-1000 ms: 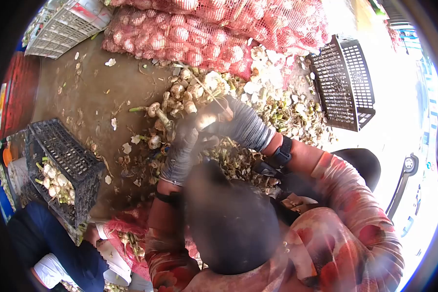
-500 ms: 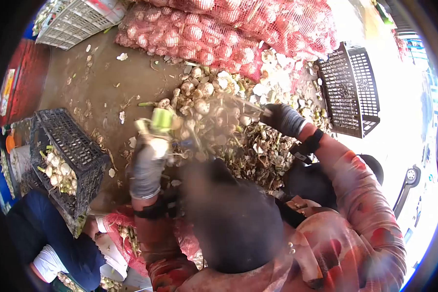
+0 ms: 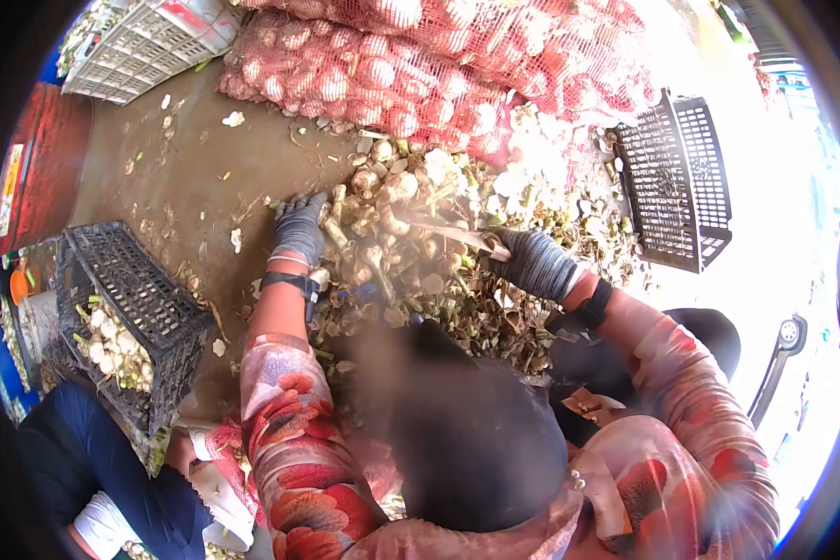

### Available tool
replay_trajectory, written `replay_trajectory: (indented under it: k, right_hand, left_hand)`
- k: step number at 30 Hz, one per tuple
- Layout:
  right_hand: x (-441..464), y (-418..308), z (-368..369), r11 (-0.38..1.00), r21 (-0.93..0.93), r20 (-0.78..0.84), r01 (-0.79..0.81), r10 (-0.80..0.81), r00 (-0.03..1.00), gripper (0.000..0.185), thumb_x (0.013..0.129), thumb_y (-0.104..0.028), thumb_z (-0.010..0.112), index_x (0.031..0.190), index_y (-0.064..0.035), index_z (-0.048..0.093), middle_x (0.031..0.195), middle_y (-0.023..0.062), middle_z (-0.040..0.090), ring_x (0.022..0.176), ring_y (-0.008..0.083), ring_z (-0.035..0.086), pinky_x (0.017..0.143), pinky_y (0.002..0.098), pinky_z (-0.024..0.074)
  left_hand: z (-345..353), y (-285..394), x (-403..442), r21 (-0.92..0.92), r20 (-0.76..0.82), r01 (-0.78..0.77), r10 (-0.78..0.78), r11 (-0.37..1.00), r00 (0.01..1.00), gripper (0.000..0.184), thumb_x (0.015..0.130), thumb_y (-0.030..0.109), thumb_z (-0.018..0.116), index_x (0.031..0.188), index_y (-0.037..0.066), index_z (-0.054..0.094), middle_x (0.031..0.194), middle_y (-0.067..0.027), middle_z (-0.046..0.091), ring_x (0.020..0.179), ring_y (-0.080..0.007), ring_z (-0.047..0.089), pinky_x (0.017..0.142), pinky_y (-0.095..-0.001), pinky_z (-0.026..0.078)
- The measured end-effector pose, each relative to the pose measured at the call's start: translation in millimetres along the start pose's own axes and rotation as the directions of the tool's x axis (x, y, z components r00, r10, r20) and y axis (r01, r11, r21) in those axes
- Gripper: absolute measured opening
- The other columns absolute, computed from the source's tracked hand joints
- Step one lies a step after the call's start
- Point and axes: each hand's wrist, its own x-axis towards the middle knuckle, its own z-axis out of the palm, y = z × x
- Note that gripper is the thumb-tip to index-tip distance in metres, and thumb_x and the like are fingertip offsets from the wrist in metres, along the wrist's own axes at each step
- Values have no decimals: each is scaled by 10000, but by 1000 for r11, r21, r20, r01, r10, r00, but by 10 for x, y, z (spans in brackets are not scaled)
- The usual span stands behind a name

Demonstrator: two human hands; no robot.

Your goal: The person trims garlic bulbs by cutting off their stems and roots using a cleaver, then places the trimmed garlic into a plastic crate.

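Observation:
My left hand (image 3: 299, 231), in a grey glove, is at the left edge of a heap of garlic bulbs (image 3: 399, 187). Its fingers are apart and reach beside a thick garlic stem (image 3: 338, 233); I cannot make out anything in them. My right hand (image 3: 537, 264), gloved in the same way, is closed around the pale handle of a long, thin knife-like tool (image 3: 453, 231). The tool points left across the bulbs. Dry peelings and cut stems (image 3: 499, 322) lie under and below my right hand.
Red mesh sacks of garlic (image 3: 373, 79) lie beyond the heap. A black crate (image 3: 667, 177) stands at right, a white crate (image 3: 149, 51) at upper left. Another black crate (image 3: 140, 280) at left holds trimmed bulbs (image 3: 117, 345). A person's dark-clothed leg (image 3: 93, 439) shows at lower left.
The blurred green-stemmed piece at my left hand is gone from it, and that hand has moved up to the heap's left edge. My right hand has lowered slightly, still gripping the tool.

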Motion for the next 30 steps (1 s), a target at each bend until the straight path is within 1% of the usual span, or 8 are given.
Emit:
replay_trajectory:
  k: [2, 5, 9, 12, 13, 21, 27, 30]
  right_hand:
    - [5, 8, -11, 998, 1, 45, -62, 62, 997, 292, 862, -293, 648, 1072, -100, 585, 860, 178, 649, 813, 369, 639, 737, 431, 512]
    - [63, -5, 36, 999, -43, 25, -7, 8, 1000, 310, 854, -320, 656, 1054, -94, 587, 847, 177, 650, 804, 373, 642, 717, 445, 510]
    - [81, -467, 38, 973, -117, -60, 198, -206, 977, 285, 839, -345, 654, 986, -106, 605, 781, 167, 657, 761, 378, 657, 648, 471, 507]
    - [101, -679, 82, 936, -159, 6, 315, -318, 948, 215, 816, -241, 637, 989, -118, 606, 779, 147, 662, 746, 365, 665, 617, 467, 509]
    - [99, -736, 70, 923, -192, 51, 333, -329, 943, 220, 795, -210, 641, 991, -118, 603, 762, 142, 656, 736, 363, 666, 613, 461, 508]
    - [-58, -421, 140, 932, -182, 67, 314, -307, 949, 243, 782, -160, 612, 1019, -102, 608, 772, 147, 659, 749, 363, 670, 626, 464, 513]
    - [439, 776, 309, 942, -334, 42, 14, 0, 999, 342, 850, -196, 584, 1177, -97, 591, 850, 198, 663, 768, 343, 680, 696, 430, 548]
    - [222, 627, 122, 999, 24, -218, -34, 38, 975, 328, 900, -273, 581, 1137, -49, 602, 905, 146, 668, 869, 282, 656, 774, 375, 537]
  left_hand:
    - [-298, 7, 79, -122, 366, 170, -115, 978, 923, 590, 773, 79, 680, 1323, 125, 472, 1227, -136, 589, 1111, -302, 584, 978, -422, 456]
    - [382, -336, -144, -895, 195, 260, -207, 361, 959, 594, 770, 12, 701, 1298, 73, 438, 1165, -103, 577, 1034, -205, 591, 937, -355, 489]
    - [-463, 350, -622, -994, 42, 68, -282, 81, 958, 559, 835, -64, 615, 1332, 51, 385, 1129, -78, 549, 1010, -161, 561, 927, -306, 498]
    - [715, 235, -1031, -656, -146, -154, 75, 739, 986, 522, 884, 90, 622, 1362, 117, 414, 1282, -110, 539, 1093, -201, 576, 939, -355, 494]
    - [816, 307, -1245, 18, -251, -279, 275, 960, 928, 519, 882, 150, 639, 1357, 123, 430, 1276, -115, 559, 1102, -219, 582, 939, -379, 492]
    - [39, 1021, -1320, -431, -221, -198, 109, 881, 969, 598, 828, 250, 712, 1334, 44, 469, 1217, -137, 589, 1090, -255, 593, 893, -369, 507]
    - [-1267, 1747, -1006, -997, -27, -9, -235, 79, 972, 562, 742, 30, 784, 1189, 54, 445, 1006, -58, 556, 899, -128, 568, 791, -292, 518]
    - [-1356, 1707, -892, -994, -27, 0, -260, 105, 965, 578, 714, 1, 786, 1186, 49, 456, 1038, -69, 553, 926, -153, 566, 817, -302, 506]
